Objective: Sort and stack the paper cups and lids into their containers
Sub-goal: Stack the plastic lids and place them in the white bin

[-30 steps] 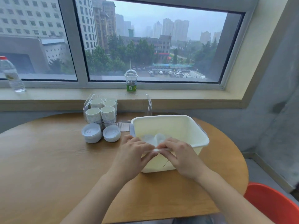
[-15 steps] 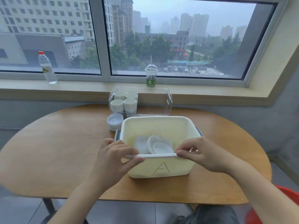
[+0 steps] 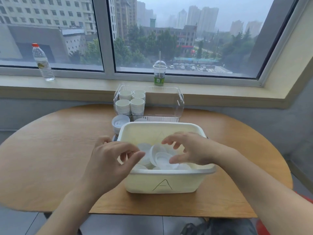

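A cream plastic bin [image 3: 162, 181] marked "A" stands at the table's near edge with several white lids [image 3: 161, 158] loose inside. My left hand [image 3: 110, 160] hovers over the bin's left rim, fingers apart and empty. My right hand [image 3: 189, 150] hangs over the lids, fingers spread, holding nothing. Behind the bin a clear container [image 3: 176, 102] holds several stacks of white paper cups [image 3: 130, 103] in its left half. A stack of lids [image 3: 119, 123] sits on the table to the left of the bin's far corner.
The round wooden table [image 3: 50, 150] ends close to me. On the window sill stand a water bottle [image 3: 42, 62] and a domed drink cup with a straw [image 3: 159, 72]. A red chair [image 3: 304, 199] shows at the lower right.
Both hands have let go of the bin's near rim and lifted above it with fingers spread. The bin has been pulled closer to the table's near edge.
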Tool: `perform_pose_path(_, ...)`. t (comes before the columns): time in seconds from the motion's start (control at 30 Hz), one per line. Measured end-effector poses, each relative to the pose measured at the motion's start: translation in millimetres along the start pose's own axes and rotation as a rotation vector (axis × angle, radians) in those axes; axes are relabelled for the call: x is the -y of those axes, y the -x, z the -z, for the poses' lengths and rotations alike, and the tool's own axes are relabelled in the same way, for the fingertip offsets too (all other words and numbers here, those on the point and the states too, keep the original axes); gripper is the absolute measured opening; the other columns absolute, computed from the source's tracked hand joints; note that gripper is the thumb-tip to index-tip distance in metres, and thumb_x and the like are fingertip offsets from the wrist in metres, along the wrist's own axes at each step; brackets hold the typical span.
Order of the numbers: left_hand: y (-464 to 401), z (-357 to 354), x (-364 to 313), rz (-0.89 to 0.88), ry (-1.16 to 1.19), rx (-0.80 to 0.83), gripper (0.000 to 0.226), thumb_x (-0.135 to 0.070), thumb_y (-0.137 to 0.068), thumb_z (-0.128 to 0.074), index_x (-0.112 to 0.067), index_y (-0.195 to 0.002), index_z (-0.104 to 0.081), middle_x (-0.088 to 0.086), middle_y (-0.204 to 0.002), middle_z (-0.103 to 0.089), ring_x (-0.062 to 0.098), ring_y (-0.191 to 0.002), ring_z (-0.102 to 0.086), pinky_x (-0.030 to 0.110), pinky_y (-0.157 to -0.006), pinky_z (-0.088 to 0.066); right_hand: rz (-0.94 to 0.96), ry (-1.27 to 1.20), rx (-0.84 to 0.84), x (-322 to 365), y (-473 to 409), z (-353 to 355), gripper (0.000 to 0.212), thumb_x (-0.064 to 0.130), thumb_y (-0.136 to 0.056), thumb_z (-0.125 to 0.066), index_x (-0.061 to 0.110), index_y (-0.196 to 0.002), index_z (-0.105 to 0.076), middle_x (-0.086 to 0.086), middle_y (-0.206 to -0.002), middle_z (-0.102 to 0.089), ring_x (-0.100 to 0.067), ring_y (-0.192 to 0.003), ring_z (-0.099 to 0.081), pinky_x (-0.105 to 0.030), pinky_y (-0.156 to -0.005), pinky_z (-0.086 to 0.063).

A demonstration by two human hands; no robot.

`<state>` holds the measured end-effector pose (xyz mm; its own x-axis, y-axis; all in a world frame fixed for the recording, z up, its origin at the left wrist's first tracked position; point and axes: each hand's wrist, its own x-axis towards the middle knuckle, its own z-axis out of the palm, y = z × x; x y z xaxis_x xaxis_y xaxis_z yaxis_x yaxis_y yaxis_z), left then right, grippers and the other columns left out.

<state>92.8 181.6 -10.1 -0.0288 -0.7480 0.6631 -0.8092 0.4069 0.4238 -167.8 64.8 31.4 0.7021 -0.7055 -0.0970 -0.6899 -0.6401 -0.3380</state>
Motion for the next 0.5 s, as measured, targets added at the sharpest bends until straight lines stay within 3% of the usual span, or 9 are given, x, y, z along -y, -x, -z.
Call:
perform_pose_path(0.07, -16.3, 0.8, 3.1, -0.008, 0.048, -0.021, 0.024, -0.047, -0.096, -0.065, -0.031, -0.080, -0.073, -0.018, -0.067, -0.064, 0.006, -0.068, -0.063, 0.028, -0.091, -0.042, -0.005, 0.079, 0.068, 4.2, -12.5, -0.5, 0.072, 0.056, -0.086, -0.078, 0.047, -0.149, -0.043, 0.021, -0.140, -0.050, -0.002, -0.122, -0.054, -0.022, -0.099, -0.042)
perform_pose_path(0.13, -34.0, 0.3, 7.3, 0.007, 0.115, -0.005, 0.015, -0.036, -0.094, -0.069, -0.027, -0.083, -0.075, -0.017, -0.071, -0.067, 0.009, -0.073, -0.065, 0.019, -0.081, -0.046, -0.031, 0.151, 0.133, 7.3, -23.2, -1.2, 0.087, 0.063, -0.082, -0.078, 0.050, -0.155, -0.031, 0.017, -0.150, -0.044, -0.008, -0.134, -0.048, -0.029, -0.109, -0.038)
perform_pose_path(0.23, -56.5, -7.4, 18.8, 0.017, 0.172, 0.121, 0.003, -0.032, -0.094, -0.075, -0.030, -0.093, -0.078, -0.021, -0.081, -0.071, 0.007, -0.082, -0.067, 0.014, -0.073, -0.046, -0.074, 0.221, 0.235, 9.7, -36.8, -7.0, 0.106, 0.070, -0.078, -0.078, 0.049, -0.161, -0.015, 0.011, -0.160, -0.036, -0.016, -0.144, -0.041, -0.038, -0.118, -0.035)
perform_pose_path(0.33, -65.2, -20.5, 35.3, 0.006, 0.190, 0.282, 0.013, -0.037, -0.093, -0.077, -0.037, -0.106, -0.075, -0.023, -0.088, -0.072, 0.004, -0.088, -0.067, 0.022, -0.079, -0.050, -0.084, 0.235, 0.271, 9.9, -42.8, -17.2, 0.111, 0.070, -0.078, -0.078, 0.047, -0.162, -0.010, 0.010, -0.164, -0.032, -0.017, -0.145, -0.040, -0.037, -0.118, -0.034)
perform_pose_path(0.5, -63.7, -29.1, 54.7, 0.051, 0.279, 0.318, 0.019, -0.035, -0.094, -0.078, -0.041, -0.111, -0.072, -0.022, -0.094, -0.072, 0.008, -0.092, -0.069, 0.031, -0.086, -0.052, -0.074, 0.214, 0.215, 5.0, -46.8, -26.3, 0.101, 0.064, -0.082, -0.077, 0.045, -0.161, -0.017, 0.011, -0.159, -0.039, -0.016, -0.141, -0.042, -0.033, -0.113, -0.035)
